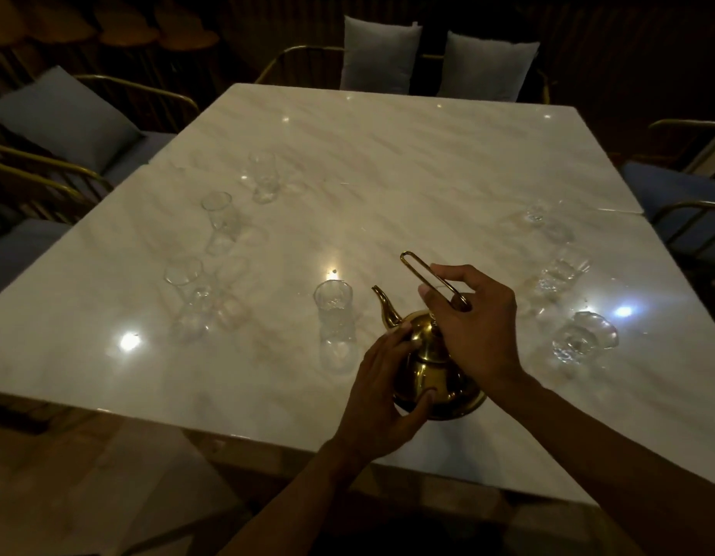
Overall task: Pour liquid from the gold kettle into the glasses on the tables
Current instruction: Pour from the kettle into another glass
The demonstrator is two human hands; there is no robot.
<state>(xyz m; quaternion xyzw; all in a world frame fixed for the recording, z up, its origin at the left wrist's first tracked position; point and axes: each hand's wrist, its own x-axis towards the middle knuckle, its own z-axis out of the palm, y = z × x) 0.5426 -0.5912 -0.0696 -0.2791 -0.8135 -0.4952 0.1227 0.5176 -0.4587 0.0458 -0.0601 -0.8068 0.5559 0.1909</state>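
Dim room, gold-framed chairs (119, 94), grey cushions (378, 54)

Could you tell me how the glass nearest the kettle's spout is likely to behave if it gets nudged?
That glass looks tall and narrow, so it may tip rather than slide. The table is glossy, so a low push might make it skid instead. It looks thin and clear, so probably fragile. The kettle, held by the left hand and right hand, sits close beside it.
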